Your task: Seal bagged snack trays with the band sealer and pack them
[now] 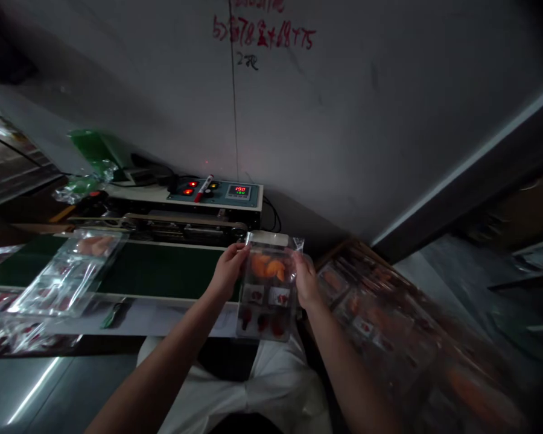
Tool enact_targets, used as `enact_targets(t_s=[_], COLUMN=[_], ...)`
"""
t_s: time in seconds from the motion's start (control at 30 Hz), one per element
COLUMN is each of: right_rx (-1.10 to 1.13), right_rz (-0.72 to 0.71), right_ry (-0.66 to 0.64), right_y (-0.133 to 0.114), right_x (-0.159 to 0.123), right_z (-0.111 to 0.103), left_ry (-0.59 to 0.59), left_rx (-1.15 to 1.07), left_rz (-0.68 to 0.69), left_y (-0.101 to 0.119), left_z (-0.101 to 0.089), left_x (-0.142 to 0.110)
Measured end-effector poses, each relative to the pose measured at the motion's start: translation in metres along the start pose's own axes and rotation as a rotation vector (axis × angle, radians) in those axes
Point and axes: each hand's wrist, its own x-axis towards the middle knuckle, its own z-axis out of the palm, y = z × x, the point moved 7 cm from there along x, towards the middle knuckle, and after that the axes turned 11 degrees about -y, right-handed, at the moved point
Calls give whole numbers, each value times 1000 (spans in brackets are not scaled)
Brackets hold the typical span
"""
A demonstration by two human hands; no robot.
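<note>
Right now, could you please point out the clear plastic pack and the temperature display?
clear plastic pack (268,295), head view, on its middle.
temperature display (238,191), head view, on its red digits.

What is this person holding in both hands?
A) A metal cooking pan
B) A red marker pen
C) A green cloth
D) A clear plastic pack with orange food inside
D. The left hand and right hand grip the edges of a clear plastic pack, with orange pieces showing through it.

Band sealer (163,226) blocks fwd; packs (380,319) block rt.
</note>
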Motion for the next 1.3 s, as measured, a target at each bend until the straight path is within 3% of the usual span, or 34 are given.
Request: enact_targets(t_s=[0.17,0.37,0.47,0.53,0.73,0.87,1.0,1.07,1.13,1.3], right_rx=[67,-78,-160,-162,-59,-45,15,-63,-235,-586], right_rz=[56,-213,-278,-268,-174,-121,-54,13,128,487], right_ry=[34,120,158,158,224,213,217,166,30,-500], right_y=[13,9,7,7,4,-11,-32,-40,-41,-23], right_x=[2,-9,-10,-10,-21,-25,-21,-23,-23,-27], right_z=[-2,-13,-16,-17,-23,-32,-55,-63,-69,-65], left_ry=[-16,23,14,-27,-346,-389,-394,-408,-451,-636], left_rx=[-95,-127,-142,-150,21,21,15,24,57,172], left_rz=[-148,-197,-198,-204,-264,-274,-276,-261,-255,-314], left_y=[-16,-23,-21,-20,-31,-32,-27,-26,-29,-52], left_z=[-10,-16,-13,-9,8,12,11,7,6,13], left_x=[12,25,29,28,-2,-19,-31,-44,-59,-77])
